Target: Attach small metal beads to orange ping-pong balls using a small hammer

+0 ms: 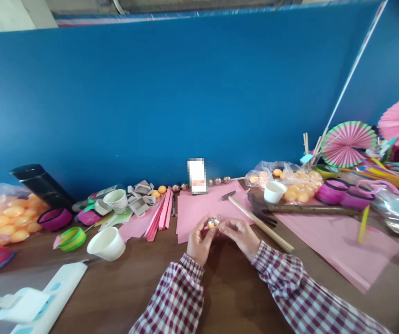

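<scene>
A small shiny metallic ball point(213, 222) is held between my two hands above the brown table, near the front edge of a pink paper sheet point(188, 215). My left hand point(200, 240) grips it from the left with thumb and fingers. From the right, my right hand point(241, 233) has its fingertips pinched together at the ball's side; whether they hold anything else is too small to tell. Beyond the hands, several similar metallic balls point(227, 179) stand in a row by the blue partition. A hammer with a wooden handle point(262, 224) lies right of my right hand.
White cups point(106, 244) and a power strip point(55, 297) are on the left. Bags of orange balls point(11, 218) lie at both sides. A second hammer point(310, 209) and pink paper point(345, 246) are on the right, with paper fans point(348, 144) behind.
</scene>
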### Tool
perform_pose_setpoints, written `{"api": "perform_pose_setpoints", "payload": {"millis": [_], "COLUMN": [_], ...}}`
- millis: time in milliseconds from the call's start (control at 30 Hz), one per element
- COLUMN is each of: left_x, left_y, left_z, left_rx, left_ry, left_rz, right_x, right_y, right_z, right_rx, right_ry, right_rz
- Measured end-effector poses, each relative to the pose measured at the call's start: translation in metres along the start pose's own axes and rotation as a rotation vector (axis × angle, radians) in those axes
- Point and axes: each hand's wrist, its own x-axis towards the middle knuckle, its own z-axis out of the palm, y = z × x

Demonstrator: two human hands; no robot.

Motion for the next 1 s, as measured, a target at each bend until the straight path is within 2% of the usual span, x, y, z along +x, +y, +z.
{"api": "perform_pose_setpoints", "payload": {"millis": [500,833,1000], "left_x": [-0.0007,-0.0004,-0.0007], "left_y": [-0.0012,-0.0003,0.0016], "left_z": [-0.0009,-0.0003,0.0015], "left_rx": [-0.033,0.002,0.075], "left_ry": [0.007,-0.022,-0.02], "left_rz": [-0.063,-0.011,0.022], "right_x": [0.0004,-0.0006,0.0], "right_y": [0.0061,-0.0009,-0.0009], "right_z": [-0.0001,-0.0014,-0.0039], "right_rx": [0.026,0.023,0.1], "right_ry": [-0.01,-0.032,-0.054], "right_rz": [0.03,0.037,0.071]}}
